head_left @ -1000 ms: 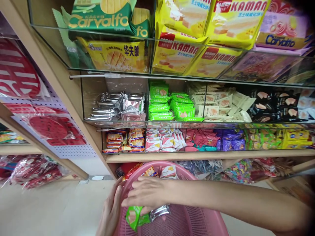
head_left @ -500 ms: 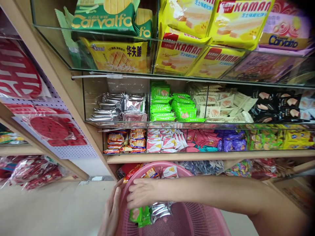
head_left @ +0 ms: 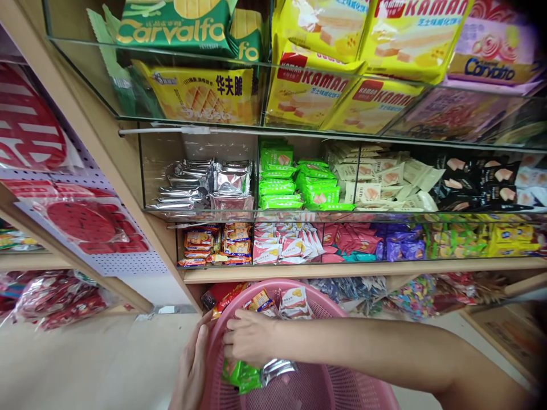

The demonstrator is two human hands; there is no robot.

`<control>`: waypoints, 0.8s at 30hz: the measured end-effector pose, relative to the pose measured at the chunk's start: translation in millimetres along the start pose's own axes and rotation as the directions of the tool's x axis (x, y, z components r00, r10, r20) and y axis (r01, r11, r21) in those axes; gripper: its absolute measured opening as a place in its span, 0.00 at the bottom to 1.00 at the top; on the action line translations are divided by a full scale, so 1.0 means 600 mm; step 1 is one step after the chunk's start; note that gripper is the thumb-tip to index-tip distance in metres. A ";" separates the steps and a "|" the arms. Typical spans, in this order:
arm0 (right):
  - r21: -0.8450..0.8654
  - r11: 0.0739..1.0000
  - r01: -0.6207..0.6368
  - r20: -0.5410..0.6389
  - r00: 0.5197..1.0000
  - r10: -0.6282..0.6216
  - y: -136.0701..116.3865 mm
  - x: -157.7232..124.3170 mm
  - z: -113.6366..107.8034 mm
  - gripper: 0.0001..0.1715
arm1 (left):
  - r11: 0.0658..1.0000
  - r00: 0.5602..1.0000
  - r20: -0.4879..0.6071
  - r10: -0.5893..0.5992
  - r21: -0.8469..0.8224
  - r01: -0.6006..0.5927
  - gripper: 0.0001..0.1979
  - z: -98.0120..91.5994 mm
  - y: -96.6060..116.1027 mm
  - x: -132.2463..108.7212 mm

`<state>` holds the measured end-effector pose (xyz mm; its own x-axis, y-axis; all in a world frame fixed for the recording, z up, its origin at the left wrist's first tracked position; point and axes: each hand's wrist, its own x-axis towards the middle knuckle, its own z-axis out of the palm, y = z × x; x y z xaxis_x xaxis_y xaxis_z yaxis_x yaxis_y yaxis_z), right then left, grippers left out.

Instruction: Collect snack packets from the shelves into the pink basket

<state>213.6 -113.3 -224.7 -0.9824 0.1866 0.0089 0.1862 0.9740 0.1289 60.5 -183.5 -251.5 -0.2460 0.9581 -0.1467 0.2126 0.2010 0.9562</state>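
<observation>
A pink plastic basket (head_left: 367, 381) stands below the shelves. My left hand (head_left: 192, 361) is wrapped round its left rim. Inside the basket, my right hand (head_left: 252, 337) lies over the packets with curled fingers; what they grip, if anything, is hidden. Green packets (head_left: 241, 376) and silver packets (head_left: 277, 369) show just below that hand. Beyond it, orange packets (head_left: 260, 300) and white-and-pink packets (head_left: 294, 300) rest against the far side of the basket.
Clear-fronted shelf bins hold silver (head_left: 231, 179), green (head_left: 316, 185) and cream packets (head_left: 384, 179). A wooden shelf edge (head_left: 363, 270) runs just above the basket. Red decorations (head_left: 85, 219) hang at the left.
My right hand has shifted slightly right, and more of the orange and white-and-pink packets shows. My left hand stays on the basket rim. The view has moved a little.
</observation>
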 end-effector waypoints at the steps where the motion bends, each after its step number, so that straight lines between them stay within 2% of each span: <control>1: 0.025 0.999 0.029 0.011 1.000 -0.029 -0.008 0.000 -0.003 0.12 | 1.000 1.000 -0.007 -0.007 -0.003 0.007 0.34 0.001 0.000 0.000; 3: 0.041 0.999 0.014 -0.025 1.000 -0.013 -0.030 -0.001 -0.007 0.10 | 1.000 1.000 -0.014 -0.017 -0.017 0.016 0.35 0.002 -0.001 -0.001; 7: -0.035 0.985 -0.171 -0.178 0.971 0.162 -0.088 0.002 0.010 0.09 | 1.000 1.000 -0.013 0.011 -0.019 -0.011 0.32 0.002 -0.001 -0.001; 12: -0.074 0.965 -0.252 -0.180 0.955 0.236 -0.137 0.008 0.055 0.10 | 1.000 1.000 -0.013 0.017 -0.006 -0.017 0.31 0.001 0.004 -0.002; 15: -0.071 0.962 -0.263 -0.166 0.954 0.248 -0.145 0.008 0.074 0.12 | 1.000 1.000 -0.013 0.016 -0.011 -0.016 0.31 0.000 0.001 -0.002; 19: -0.065 0.953 -0.296 -0.143 0.948 0.285 -0.139 -0.005 0.078 0.12 | 1.000 1.000 -0.017 0.015 -0.008 -0.015 0.29 -0.002 -0.008 -0.002; 24: -0.074 0.940 -0.332 -0.259 0.917 0.304 -0.131 -0.039 0.066 0.15 | 1.000 1.000 -0.008 0.022 -0.012 -0.022 0.30 -0.002 -0.012 0.000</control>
<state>222.3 -189.4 -274.4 -0.8482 0.4338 0.3039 0.5005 0.8442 0.1919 58.0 -185.3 -257.9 -0.2491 0.9606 -0.1233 0.2069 0.1772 0.9622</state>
